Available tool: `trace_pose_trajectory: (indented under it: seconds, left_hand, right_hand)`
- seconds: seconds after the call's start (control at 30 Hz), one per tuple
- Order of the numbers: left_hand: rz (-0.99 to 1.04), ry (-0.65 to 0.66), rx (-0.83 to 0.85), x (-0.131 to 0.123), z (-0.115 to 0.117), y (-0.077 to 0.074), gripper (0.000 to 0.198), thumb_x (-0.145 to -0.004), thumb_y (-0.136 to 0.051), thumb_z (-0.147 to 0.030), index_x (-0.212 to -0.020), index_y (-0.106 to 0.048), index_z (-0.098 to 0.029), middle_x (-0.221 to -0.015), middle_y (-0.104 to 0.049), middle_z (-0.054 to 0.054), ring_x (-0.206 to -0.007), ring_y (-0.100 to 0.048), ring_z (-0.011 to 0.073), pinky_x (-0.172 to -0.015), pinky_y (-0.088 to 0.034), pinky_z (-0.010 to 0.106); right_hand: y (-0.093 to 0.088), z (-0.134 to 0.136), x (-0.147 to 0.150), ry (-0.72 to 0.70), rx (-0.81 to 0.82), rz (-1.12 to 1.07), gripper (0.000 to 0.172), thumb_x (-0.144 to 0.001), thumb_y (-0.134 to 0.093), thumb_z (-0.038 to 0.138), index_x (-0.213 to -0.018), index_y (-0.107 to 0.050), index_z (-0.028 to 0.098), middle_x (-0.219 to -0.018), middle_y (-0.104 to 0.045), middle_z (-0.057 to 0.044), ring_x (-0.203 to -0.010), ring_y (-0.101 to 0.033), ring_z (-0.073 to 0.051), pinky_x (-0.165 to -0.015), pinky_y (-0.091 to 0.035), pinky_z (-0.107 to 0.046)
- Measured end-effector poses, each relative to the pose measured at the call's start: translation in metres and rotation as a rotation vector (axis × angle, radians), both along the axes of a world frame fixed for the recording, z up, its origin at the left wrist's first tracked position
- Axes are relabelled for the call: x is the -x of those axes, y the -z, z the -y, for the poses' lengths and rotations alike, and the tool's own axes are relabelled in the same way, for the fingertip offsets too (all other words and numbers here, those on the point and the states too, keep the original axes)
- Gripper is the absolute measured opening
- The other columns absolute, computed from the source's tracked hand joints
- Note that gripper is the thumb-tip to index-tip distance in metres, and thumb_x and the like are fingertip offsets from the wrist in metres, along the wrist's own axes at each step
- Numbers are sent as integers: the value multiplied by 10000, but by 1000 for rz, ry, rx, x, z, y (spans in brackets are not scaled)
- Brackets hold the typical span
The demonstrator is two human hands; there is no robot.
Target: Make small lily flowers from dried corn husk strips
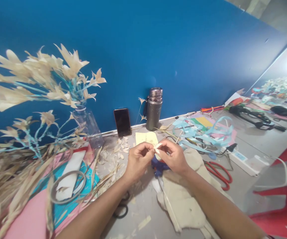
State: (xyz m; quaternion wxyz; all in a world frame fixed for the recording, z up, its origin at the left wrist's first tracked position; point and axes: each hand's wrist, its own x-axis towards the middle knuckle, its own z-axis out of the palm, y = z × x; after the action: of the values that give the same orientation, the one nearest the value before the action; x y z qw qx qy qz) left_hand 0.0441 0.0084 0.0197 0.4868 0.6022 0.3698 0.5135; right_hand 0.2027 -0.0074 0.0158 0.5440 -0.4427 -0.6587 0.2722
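My left hand (pixel 139 159) and my right hand (pixel 174 156) meet above the middle of the table, fingertips pinched around a small cream petal-shaped piece (pixel 157 148). It looks like dried husk, folded or made of more than one petal; my fingers hide part of it. Just under my hands lies a blue tool (pixel 160 166), mostly covered, perhaps a glue gun. A yellow paper square (pixel 143 137) rests behind my left hand. Beneath my right forearm spreads a beige cloth (pixel 186 199). Small cut petals (pixel 120 146) are scattered left of my hands.
Dried-husk flowers (pixel 68 66) stand in a clear bottle (pixel 90 127) at left. A phone (pixel 122 122) and a flask (pixel 154 109) stand by the blue wall. Rightward lie blue ribbon (pixel 203 132), red-handled scissors (pixel 220 176) and a power strip (pixel 243 162). Tape ring (pixel 52 192) at left.
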Motion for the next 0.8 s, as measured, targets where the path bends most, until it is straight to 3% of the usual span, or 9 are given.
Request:
trace_pose_trajectory:
  seconds: [0.13, 0.27, 0.37, 0.53, 0.8]
  left_hand:
    - [32, 4, 34, 0, -2, -2, 136, -777, -704, -285, -750, -701, -152, -488, -537, -47, -423, -455, 70, -432, -345, 176]
    - [93, -19, 73, -1, -4, -2, 150, -751, -743, -303, -736, -713, -157, -479, -550, -42, -403, -466, 73, -413, -340, 179]
    - [117, -39, 94, -1, -5, -1, 173, -723, -773, -321, -737, -716, -158, -488, -564, -38, -399, -477, 78, -411, -354, 186]
    - [114, -65, 94, 0, -7, 0, 183, -710, -783, -316, -748, -701, -156, -493, -575, -39, -395, -480, 75, -414, -367, 185]
    - [105, -80, 53, 2, -8, -1, 134, -713, -755, -283, -727, -703, -160, -450, -550, -47, -376, -472, 77, -396, -349, 181]
  right_hand:
    - [1, -1, 0, 33, 25, -8, 73, -822, -661, 241, -864, -627, 192, -709, -577, 18, -600, -522, -118, -540, -410, -228]
    - [2, -1, 1, 81, 23, -25, 182, -802, -674, 235, -972, -618, 200, -743, -594, 17, -589, -512, -114, -538, -415, -227]
    - [1, 0, 0, 79, 35, -30, 120, -824, -652, 253, -928, -622, 200, -759, -604, 1, -630, -538, -131, -570, -430, -240]
    - [-3, 1, -4, -26, 106, -100, 86, -858, -603, 268, -838, -644, 195, -767, -626, -14, -678, -553, -147, -612, -433, -256]
    - [-2, -1, -8, -198, 154, -172, 337, -943, -530, 475, -839, -652, 178, -713, -646, -22, -584, -508, -119, -559, -408, -247]
